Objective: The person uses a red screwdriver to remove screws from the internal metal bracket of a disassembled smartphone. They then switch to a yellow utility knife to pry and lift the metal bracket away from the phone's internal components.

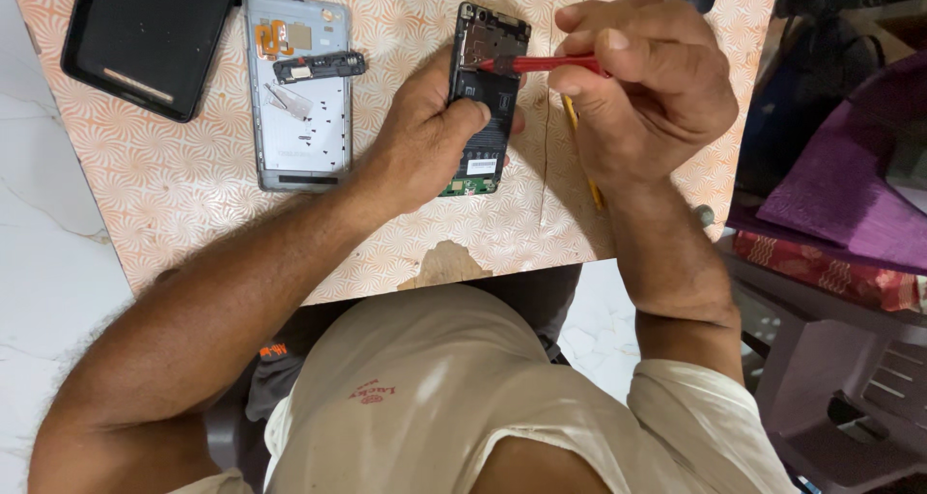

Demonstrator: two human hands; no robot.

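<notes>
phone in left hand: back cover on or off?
Off. The phone in the left hand shows bare board and battery; the grey back cover lies apart on the table.

Soft, even daylight fills the scene from above, so the orange-and-white patterned tabletop [193, 185] is bright and sharp, with only short, pale shadows under the 2 hands, mild glare on the white marble floor [48, 262], and slight stretching and softness toward the frame edges.

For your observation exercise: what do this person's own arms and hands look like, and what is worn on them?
The left hand and right hand are bare: no gloves, rings or watch visible. Both forearms are uncovered and hairy. Short cream sleeves of a T-shirt end above the elbows.
</notes>
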